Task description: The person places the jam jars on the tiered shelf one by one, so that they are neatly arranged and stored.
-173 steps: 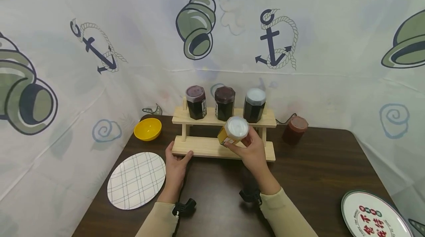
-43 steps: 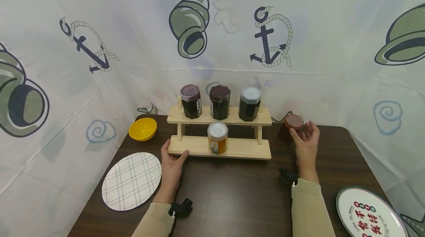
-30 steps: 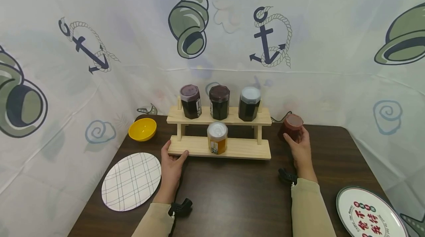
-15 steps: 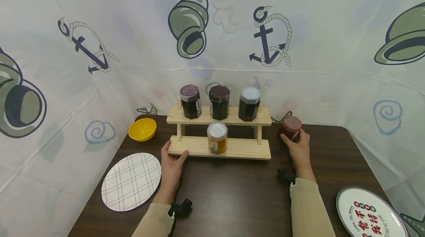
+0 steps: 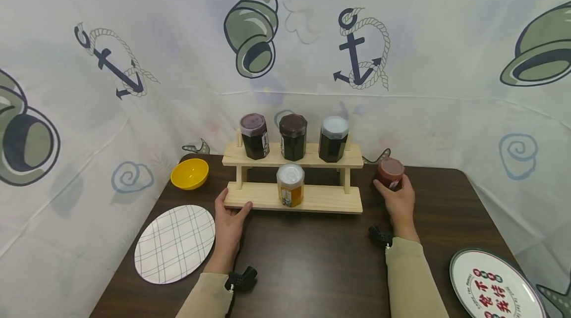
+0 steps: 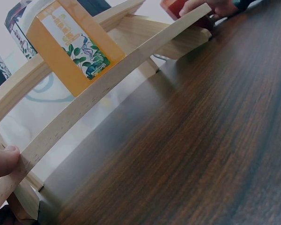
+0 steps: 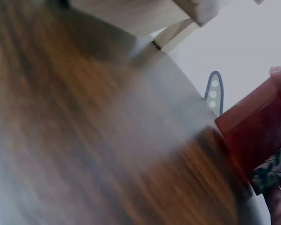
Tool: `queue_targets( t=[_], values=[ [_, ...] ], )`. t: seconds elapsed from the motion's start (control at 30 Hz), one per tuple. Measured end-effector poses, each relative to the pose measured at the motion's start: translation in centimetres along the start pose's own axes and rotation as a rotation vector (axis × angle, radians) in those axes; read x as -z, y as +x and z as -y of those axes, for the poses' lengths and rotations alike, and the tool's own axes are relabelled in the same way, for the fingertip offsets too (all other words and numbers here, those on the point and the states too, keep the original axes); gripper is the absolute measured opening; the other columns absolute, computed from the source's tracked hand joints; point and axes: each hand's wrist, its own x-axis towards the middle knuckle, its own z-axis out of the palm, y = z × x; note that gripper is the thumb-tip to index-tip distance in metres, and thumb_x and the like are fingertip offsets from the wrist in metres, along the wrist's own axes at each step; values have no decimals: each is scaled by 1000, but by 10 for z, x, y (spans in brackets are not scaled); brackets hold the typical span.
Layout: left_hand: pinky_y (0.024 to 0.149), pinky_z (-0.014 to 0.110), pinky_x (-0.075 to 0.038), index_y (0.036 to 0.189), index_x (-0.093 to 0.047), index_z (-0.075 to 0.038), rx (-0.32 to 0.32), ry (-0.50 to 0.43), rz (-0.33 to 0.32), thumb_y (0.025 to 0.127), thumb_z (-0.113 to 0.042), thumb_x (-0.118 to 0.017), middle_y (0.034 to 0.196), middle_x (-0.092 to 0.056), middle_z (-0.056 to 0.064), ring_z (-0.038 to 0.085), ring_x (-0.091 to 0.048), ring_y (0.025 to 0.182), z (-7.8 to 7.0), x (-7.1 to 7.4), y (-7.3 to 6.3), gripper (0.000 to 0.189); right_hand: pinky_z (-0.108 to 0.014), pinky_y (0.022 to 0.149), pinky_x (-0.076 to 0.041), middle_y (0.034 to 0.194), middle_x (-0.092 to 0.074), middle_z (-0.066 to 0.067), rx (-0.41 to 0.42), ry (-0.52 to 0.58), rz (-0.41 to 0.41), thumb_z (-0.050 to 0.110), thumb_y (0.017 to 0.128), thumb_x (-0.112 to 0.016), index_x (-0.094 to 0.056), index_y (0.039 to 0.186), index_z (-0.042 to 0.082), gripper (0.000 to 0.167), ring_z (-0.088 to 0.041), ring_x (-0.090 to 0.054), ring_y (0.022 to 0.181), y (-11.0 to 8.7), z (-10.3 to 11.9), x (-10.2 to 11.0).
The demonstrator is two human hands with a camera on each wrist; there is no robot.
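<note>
My left hand (image 5: 229,229) grips the left end of the lower board of a two-tier wooden rack (image 5: 330,200), thumb at the front edge. To the right of the rack, my right hand (image 5: 400,204) holds a jar of red contents (image 5: 390,168) between thumb and fingers. The right wrist view shows this red jar (image 7: 253,136) tilted, close over the table, its label partly covered by fingers. An orange jar with a white lid (image 5: 291,186) stands on the lower board. Along the upper board stand three dark jars: a left one (image 5: 255,139), a middle one (image 5: 293,139) and a white-lidded one (image 5: 333,140).
A yellow bowl (image 5: 189,174) sits at the back left of the dark wooden table (image 5: 308,258). In front of it lies a white checked plate (image 5: 175,244). Another plate with red characters (image 5: 495,283) is at the front right. A patterned cloth (image 5: 428,60) hangs behind.
The orange jar went from my right hand onto the lower board. My right hand then reached right, closed round the red jar and shifted it slightly toward me. My left hand stayed on the rack.
</note>
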Motion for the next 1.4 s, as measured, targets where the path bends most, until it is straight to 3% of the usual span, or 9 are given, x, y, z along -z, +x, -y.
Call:
queue_targets(
  t=[0.1,0.23,0.37,0.57,0.77,0.9,1.03,1.23,1.4],
  values=[
    [129,47,-37,171,-21,-15,6,-6,-2,98,-3,-81,180,-22,17,32,-34,164,-1,-2,-1,95,-40,117,-49,143,-70,-14,42,-5,-103,28,88,-94,-64,146,8,68,-24,-63,134,-4,2,0],
    [128,46,-38,171,-21,-16,18,-17,14,98,-4,-81,180,-22,16,30,-36,163,-2,-6,-2,96,-22,102,-52,133,-74,-7,113,78,-232,26,86,-96,-69,140,13,61,-11,-66,122,-12,13,4],
    [127,43,-39,171,-21,-17,19,-13,26,98,-4,-81,180,-22,14,28,-36,163,-2,-8,-2,96,-15,93,-52,129,-75,-2,166,109,-276,26,85,-97,-71,139,18,60,-3,-66,114,-24,29,6],
    [129,45,-37,171,-21,-15,11,-13,16,98,-6,-82,180,-22,15,29,-35,164,3,-5,-1,96,-15,80,-50,123,-75,-2,242,-10,-143,29,86,-96,-71,137,19,58,-4,-64,103,-36,63,12],
    [129,50,-37,172,-20,-15,3,-11,1,97,-6,-83,180,-22,16,32,-34,164,3,-3,-3,98,-14,78,-48,120,-78,-4,309,-146,-42,34,84,-97,-72,138,19,62,-1,-62,99,-52,107,19],
    [131,50,-34,172,-19,-16,2,-17,1,97,-5,-82,181,-20,14,30,-32,165,0,0,-3,99,-10,78,-52,122,-78,-6,288,-115,31,34,84,-98,-71,141,20,64,-1,-65,100,-63,124,13],
    [132,48,-33,172,-19,-17,6,-21,7,98,-4,-81,182,-19,13,29,-31,165,0,1,-2,98,-8,83,-56,127,-75,-6,269,-61,122,28,81,-100,-70,143,19,69,-2,-68,105,-72,126,-2],
    [132,48,-33,172,-19,-16,3,-26,5,97,-3,-82,181,-20,14,29,-31,165,0,0,-1,99,-31,93,-64,127,-72,-3,314,-75,234,28,77,-103,-70,140,17,72,-12,-68,113,-84,120,-28],
    [131,48,-34,172,-19,-15,0,-26,5,96,-3,-82,181,-21,15,29,-33,164,-1,0,-1,99,-50,101,-63,129,-71,-5,274,-91,292,29,77,-103,-69,141,16,73,-22,-69,122,-88,112,-42]
  ],
)
